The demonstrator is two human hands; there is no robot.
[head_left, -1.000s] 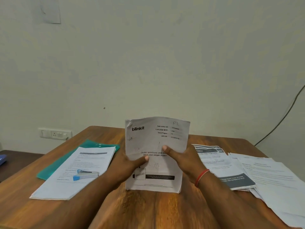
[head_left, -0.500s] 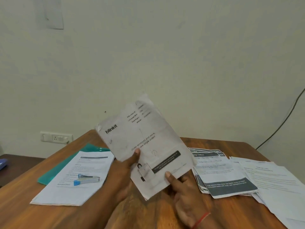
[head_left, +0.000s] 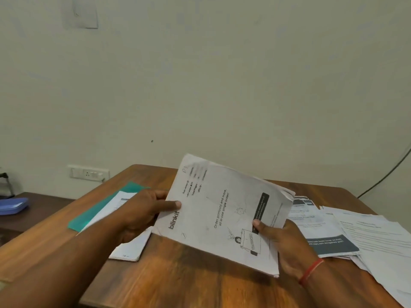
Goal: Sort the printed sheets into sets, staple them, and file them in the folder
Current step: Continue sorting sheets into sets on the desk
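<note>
- Wooden table [head_left: 178,274] fills the near half of the view, with papers on both sides.
- Right side: a spread of loose printed sheets [head_left: 378,236], lying flat and overlapping. They look unsorted to me.
- Centre: the blinkit-cover stack [head_left: 222,214] is held up off the table, turned sideways and tilted, one far corner dog-eared.
- Far left: green folder [head_left: 100,210] with another white set [head_left: 133,247] lying partly on it.
- Left hand [head_left: 142,212] pinches the stack's left edge, thumb on top; right hand [head_left: 287,243] grips the near right edge the same way.
- My guess: this set is being squared up for stapling. Next it needs flush edges and a stapler — can't spot one.
</note>
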